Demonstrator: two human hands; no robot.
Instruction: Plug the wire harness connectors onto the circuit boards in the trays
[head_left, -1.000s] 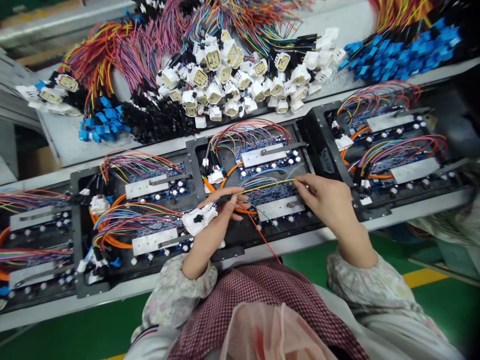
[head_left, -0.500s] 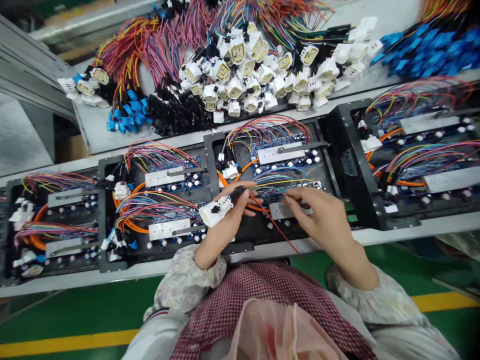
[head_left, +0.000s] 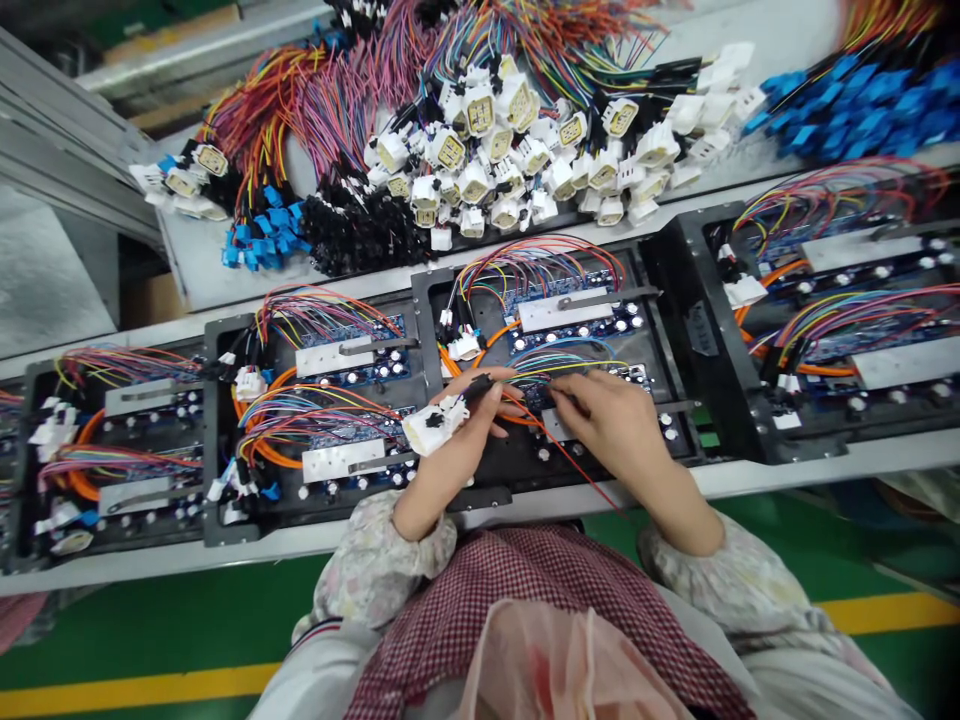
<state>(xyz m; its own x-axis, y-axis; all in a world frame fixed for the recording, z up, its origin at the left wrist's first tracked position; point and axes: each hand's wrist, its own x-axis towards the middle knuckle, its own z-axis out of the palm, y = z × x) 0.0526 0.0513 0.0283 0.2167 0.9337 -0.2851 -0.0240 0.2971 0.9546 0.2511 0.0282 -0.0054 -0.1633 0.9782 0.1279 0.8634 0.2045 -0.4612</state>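
My left hand (head_left: 463, 442) is closed around a wire harness near its black sleeve (head_left: 480, 388). The harness's white connector (head_left: 431, 425) sticks out to the left over the wrist. Its coloured wires (head_left: 559, 358) run right to the circuit board in the near half of the middle tray. Over that board, my right hand (head_left: 619, 425) pinches among the wires. What lies between its fingertips is too small and hidden to name. A loose red wire (head_left: 581, 470) hangs from the left hand across the tray's front edge. Part of a metal plate (head_left: 568, 425) shows below the right fingers.
Black trays (head_left: 420, 330) with wired boards stand in a row along the rail (head_left: 810, 478). Behind them lie heaps of white connectors (head_left: 480, 185), black connectors (head_left: 360, 225) and blue connectors (head_left: 862, 105). Another finished-looking board (head_left: 566, 310) sits in the middle tray's far half.
My right hand has moved left along the board, closer to my left hand. The left hand keeps its hold on the harness. The view has shifted slightly.
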